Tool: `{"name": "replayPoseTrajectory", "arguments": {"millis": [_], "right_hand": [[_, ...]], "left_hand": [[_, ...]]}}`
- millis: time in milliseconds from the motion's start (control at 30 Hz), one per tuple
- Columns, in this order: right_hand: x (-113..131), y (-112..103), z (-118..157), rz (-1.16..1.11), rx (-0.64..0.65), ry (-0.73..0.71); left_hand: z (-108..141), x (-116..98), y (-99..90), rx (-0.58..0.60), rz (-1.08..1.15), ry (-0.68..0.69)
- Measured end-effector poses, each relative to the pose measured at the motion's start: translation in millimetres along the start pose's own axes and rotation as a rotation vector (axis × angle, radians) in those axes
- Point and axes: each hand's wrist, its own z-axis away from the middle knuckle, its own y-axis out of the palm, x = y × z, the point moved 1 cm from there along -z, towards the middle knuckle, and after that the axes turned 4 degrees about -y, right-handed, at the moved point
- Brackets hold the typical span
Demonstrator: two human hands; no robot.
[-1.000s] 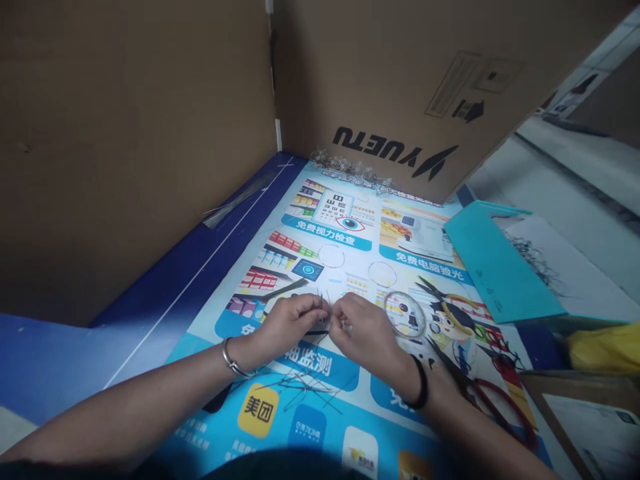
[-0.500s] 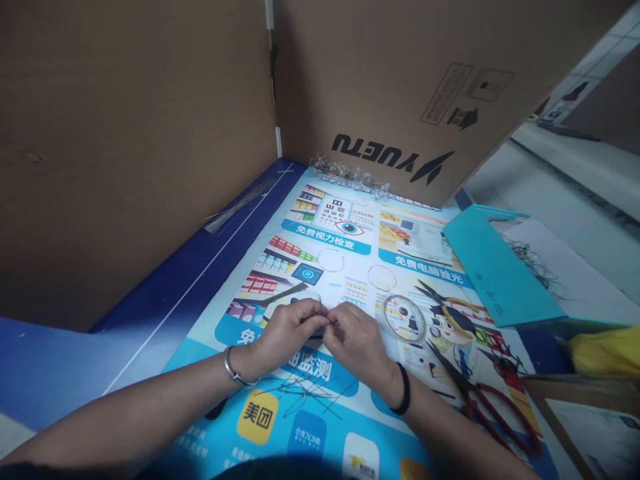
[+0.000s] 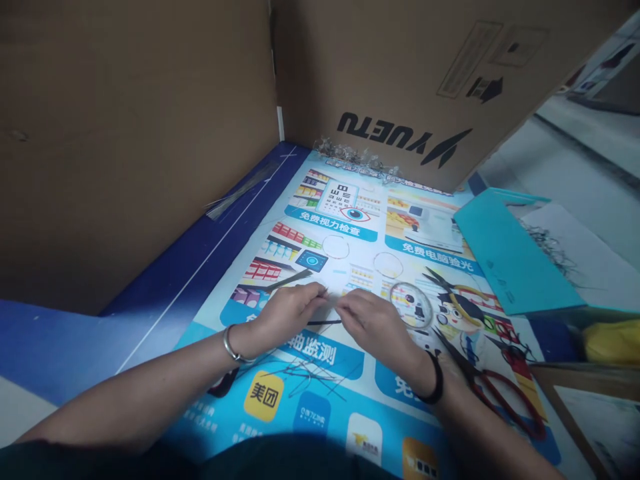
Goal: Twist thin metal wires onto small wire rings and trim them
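Over the middle of the printed sheet, my left hand [image 3: 295, 308] pinches a thin piece of wire [image 3: 326, 291]; only its tip shows above the fingers. My right hand [image 3: 373, 321] is a short way to the right, thumb and fingers pressed together. Whatever is in that pinch is too small or hidden to name. Loose thin dark wires [image 3: 313, 379] lie crossed on the sheet below my hands. Just right of my right hand lies a round coil of wire [image 3: 429, 313]. Thin wire rings lie beyond my hands, one on the left [image 3: 336, 257] and one on the right [image 3: 388, 275].
Red-handled scissors [image 3: 515, 407] and pliers with yellowish handles [image 3: 467, 293] lie on the right. A teal folder [image 3: 510, 267] and tangled wire pieces [image 3: 547, 247] are farther right. Cardboard walls [image 3: 150, 133] stand behind and left. A wire bundle [image 3: 245, 190] lies by the left wall.
My hands, which were touching at the fingertips, have come apart, with the right hand drawn to the right. The camera view has shifted slightly.
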Motion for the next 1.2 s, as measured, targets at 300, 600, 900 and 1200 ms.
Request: {"name": "replayPoseTrajectory", "arguments": {"millis": [300, 600, 900, 1200], "right_hand": [[13, 2, 3, 0.197, 0.268, -0.213], [29, -21, 10, 0.443, 0.492, -0.318], [18, -32, 32, 0.448, 0.556, -0.215], [41, -29, 10, 0.429, 0.622, -0.288]], "left_hand": [[-4, -2, -10.2, -0.052, 0.323, -0.029], [-4, 0, -5.5, -0.031, 0.358, -0.048], [-3, -2, -6.3, -0.005, 0.334, -0.021], [-3, -2, -4.3, 0.021, 0.276, -0.006]]}}
